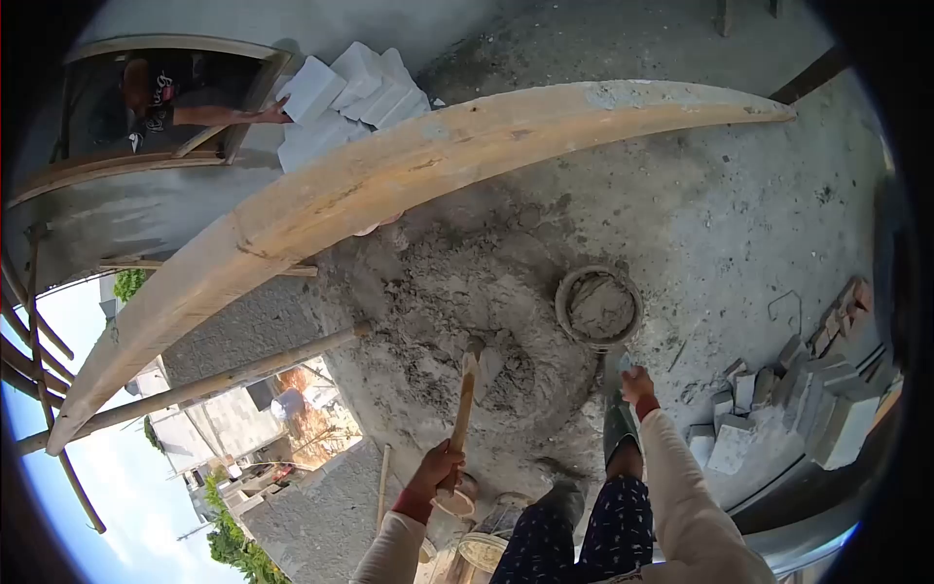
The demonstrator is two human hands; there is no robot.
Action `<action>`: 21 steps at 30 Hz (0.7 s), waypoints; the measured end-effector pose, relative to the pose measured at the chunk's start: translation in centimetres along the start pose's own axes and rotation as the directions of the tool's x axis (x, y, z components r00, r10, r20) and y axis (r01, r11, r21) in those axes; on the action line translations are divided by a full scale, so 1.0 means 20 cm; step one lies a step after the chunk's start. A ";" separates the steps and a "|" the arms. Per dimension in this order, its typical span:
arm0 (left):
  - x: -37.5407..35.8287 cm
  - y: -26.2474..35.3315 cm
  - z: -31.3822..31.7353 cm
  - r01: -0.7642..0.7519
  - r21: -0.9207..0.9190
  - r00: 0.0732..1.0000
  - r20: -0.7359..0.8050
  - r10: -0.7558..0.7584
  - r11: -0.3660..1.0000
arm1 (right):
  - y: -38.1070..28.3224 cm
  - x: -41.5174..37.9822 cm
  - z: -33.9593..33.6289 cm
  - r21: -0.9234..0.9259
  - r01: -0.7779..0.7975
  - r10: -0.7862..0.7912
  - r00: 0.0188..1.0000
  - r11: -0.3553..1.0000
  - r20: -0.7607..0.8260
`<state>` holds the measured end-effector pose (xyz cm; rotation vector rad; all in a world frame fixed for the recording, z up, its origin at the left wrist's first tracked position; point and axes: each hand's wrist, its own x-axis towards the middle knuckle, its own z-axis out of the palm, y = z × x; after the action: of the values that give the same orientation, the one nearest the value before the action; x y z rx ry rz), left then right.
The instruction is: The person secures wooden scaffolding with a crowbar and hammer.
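My left hand is closed round the wooden handle of a tool. The tool's head rests in a heap of wet grey mortar. To the right, my right hand is closed near my boot; a small pale part shows at its fingertips, too small to name. Just above that hand stands a round bucket holding mortar.
A long wooden beam crosses overhead. White blocks lie at the upper left, where a co-worker's hand touches them. Grey blocks and bricks sit at the right. A pole and an open drop are at the left.
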<state>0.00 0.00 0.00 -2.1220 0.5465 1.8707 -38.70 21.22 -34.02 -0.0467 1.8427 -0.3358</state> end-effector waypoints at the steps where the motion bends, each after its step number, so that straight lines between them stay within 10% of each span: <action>1: -0.10 0.01 0.03 0.012 0.039 0.999 -0.050 -0.010 0.999 | 0.07 -0.07 0.05 -0.007 -0.020 0.021 0.999 1.000 0.025; 3: 0.10 0.11 0.14 -0.002 0.090 0.999 -0.054 0.007 0.996 | 0.13 0.36 -0.01 -0.097 -0.005 -0.020 0.969 0.995 -0.248; 13: -0.04 0.28 -0.04 0.084 0.138 0.991 -0.115 -0.069 0.987 | -0.33 0.37 0.30 0.449 -0.026 0.217 0.900 0.893 -0.378; 17: -0.03 0.30 -0.11 0.040 0.205 0.995 -0.094 -0.021 0.978 | -0.64 0.10 0.33 0.974 0.039 0.191 0.978 0.222 -0.082; 21: 0.00 0.30 -0.22 0.027 0.219 0.998 -0.060 -0.014 0.975 | -0.70 -0.09 0.18 0.968 0.064 0.374 0.915 0.242 -0.154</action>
<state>1.23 -7.24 0.85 -2.0334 0.7065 1.6566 -36.67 7.50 -29.77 1.1732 1.6384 -1.3959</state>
